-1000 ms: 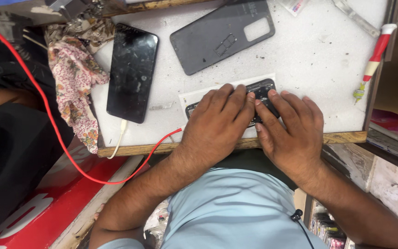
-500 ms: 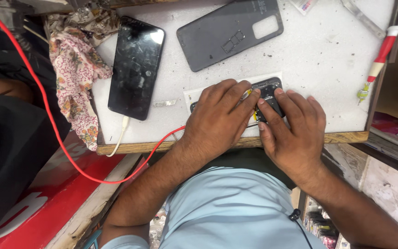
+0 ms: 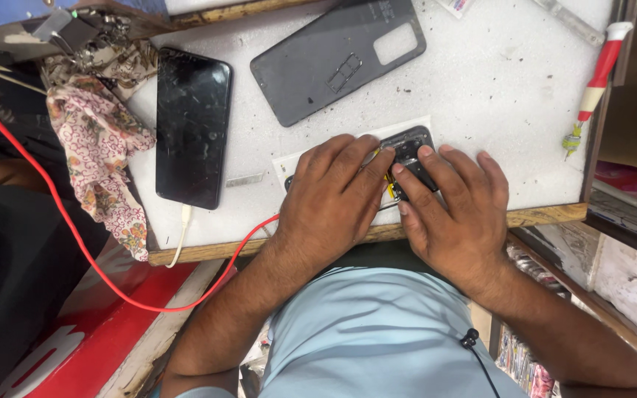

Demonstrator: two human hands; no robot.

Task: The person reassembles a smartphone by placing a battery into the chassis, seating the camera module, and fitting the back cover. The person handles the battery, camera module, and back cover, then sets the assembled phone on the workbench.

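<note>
My left hand (image 3: 331, 200) and my right hand (image 3: 455, 214) lie side by side on an opened phone (image 3: 405, 147) that rests on a white sheet (image 3: 286, 160) near the table's front edge. Both hands press on it with their fingers bent, and the fingertips meet over its dark inner parts. Most of the phone is hidden under the hands; only its top end with black and yellow parts shows. A small metal strip (image 3: 245, 179) lies just left of my left hand.
A grey phone back cover (image 3: 337, 57) lies at the back. A black phone (image 3: 192, 125) with a white cable stands left, beside a flowered cloth (image 3: 97, 140). A red wire (image 3: 75, 236) hangs over the wooden front edge (image 3: 540, 215). A red-handled screwdriver (image 3: 597, 77) lies right.
The view has shifted slightly. Both hands stay on the opened phone, with the fingertips closing in a little over its top end.
</note>
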